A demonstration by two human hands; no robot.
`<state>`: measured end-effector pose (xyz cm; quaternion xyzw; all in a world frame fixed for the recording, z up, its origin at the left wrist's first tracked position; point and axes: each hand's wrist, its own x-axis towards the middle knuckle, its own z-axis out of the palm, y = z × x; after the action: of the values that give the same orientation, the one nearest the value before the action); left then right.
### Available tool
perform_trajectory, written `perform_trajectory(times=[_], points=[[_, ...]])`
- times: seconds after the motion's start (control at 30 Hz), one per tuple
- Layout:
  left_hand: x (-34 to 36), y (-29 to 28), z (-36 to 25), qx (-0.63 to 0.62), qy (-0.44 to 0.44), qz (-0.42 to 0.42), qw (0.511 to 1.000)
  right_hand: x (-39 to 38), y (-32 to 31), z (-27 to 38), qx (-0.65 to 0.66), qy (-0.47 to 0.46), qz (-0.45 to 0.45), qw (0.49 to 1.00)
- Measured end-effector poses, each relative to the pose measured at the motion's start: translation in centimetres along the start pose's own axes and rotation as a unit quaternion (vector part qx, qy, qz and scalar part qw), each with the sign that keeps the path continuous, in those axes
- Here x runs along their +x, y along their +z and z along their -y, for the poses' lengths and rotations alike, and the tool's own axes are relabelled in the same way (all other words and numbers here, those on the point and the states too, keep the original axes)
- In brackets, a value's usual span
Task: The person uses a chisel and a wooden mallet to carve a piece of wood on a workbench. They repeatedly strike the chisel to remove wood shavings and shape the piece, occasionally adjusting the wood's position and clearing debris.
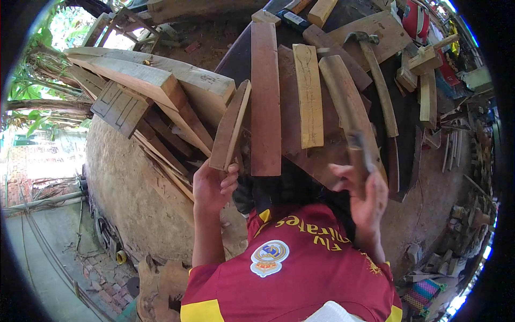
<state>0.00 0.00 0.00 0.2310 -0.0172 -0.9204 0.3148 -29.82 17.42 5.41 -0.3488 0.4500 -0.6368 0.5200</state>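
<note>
My left hand (214, 188) is closed on the lower end of a short brown wooden piece with a pale edge (230, 123), held tilted upright. My right hand (362, 196) grips the dark handle of a motion-blurred tool with a metal part (358, 153), over a long light board (338, 91). Between my hands, a reddish plank (265, 96) lies on the bench. Beside it is a narrow yellowish board (308, 96) with pencilled lines. A hammer (381, 86) with a long wooden handle lies to the right.
Long timbers (188, 86) and a marked block (120, 110) are stacked at the left. The dark bench (236, 53) holds more blocks and a wooden tool (424, 60) at the back right. Plants and a paved yard (32, 236) are at the far left; scraps (450, 263) lie at lower right.
</note>
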Motion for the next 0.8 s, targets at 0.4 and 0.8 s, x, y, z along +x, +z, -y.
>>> perform_trajectory(times=[0.4, 0.8], points=[[0.1, 1.4, 0.7, -0.032, 0.034, -0.046, 0.998, 8.3, 8.7, -4.4, -0.023, 0.019, -0.099, 0.995], [0.8, 2.5, -1.1, 0.236, -0.018, -0.154, 0.959, 10.2, 9.5, -5.3, 0.033, 0.004, -0.107, 0.994]])
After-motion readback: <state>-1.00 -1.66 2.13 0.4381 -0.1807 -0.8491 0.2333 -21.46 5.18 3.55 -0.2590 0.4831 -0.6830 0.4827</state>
